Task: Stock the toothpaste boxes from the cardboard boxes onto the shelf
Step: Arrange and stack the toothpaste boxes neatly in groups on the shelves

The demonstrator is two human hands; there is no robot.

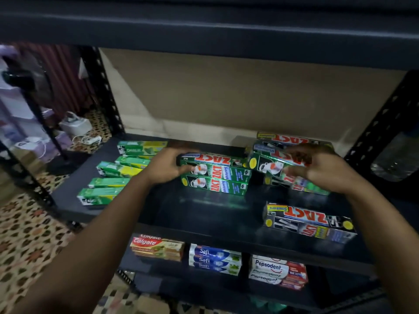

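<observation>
Shelf-placing step is judged to be in hand. A stack of green rectangular Zact toothpaste boxes [217,175] sits mid-way along the dark metal shelf [204,211], and its left end is gripped by the left hand [166,165], fingers curled round it. A tilted green Zact toothpaste box [269,165] is held over the right pile by the right hand [322,171], fingers curled and blurred. Levelling it squarely onto that pile is called for next. Cardboard boxes are not seen.

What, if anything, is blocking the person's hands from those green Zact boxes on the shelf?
Nothing visible stands in the way. The left hand grips the left end of the green Zact stack in the middle. The right hand, blurred, seems to hold the tilted Zact box farther right.
</observation>
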